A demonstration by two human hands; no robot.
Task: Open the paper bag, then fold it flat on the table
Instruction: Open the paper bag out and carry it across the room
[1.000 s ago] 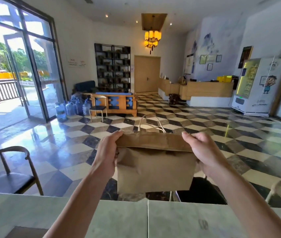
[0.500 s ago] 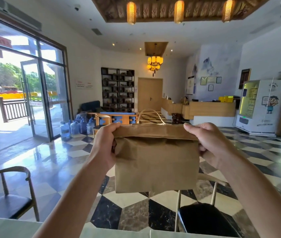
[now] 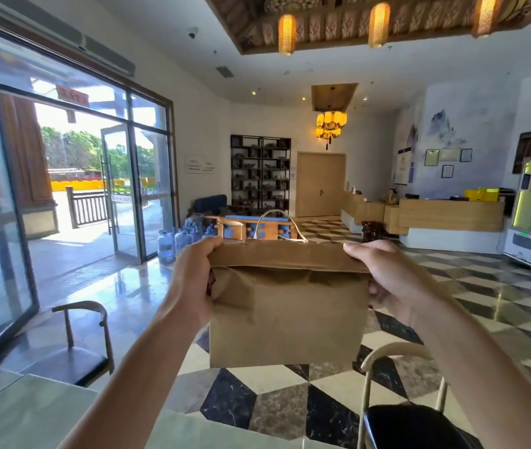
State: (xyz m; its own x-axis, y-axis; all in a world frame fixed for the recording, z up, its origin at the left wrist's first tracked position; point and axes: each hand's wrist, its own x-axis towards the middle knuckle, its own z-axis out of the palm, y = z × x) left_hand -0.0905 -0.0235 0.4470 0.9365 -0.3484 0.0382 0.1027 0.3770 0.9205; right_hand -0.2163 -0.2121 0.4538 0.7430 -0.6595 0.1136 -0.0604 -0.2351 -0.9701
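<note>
I hold a brown paper bag up in the air in front of me, well above the table. Its top edge is folded over toward me as a flap, and a pale cord handle sticks up behind it. My left hand grips the bag's upper left corner, with the thumb on top of the flap. At the upper right corner, my right hand pinches the flap in the same way. The bag hangs flat and upright between the two hands.
The pale stone table shows only at the bottom left. A wooden chair stands on the left, and another with a dark seat sits just beyond the table at the lower right. Past them lies a checkered floor.
My view has tilted upward, so the table has dropped almost out of sight. Both hands have kept their grip and lifted the bag with the view.
</note>
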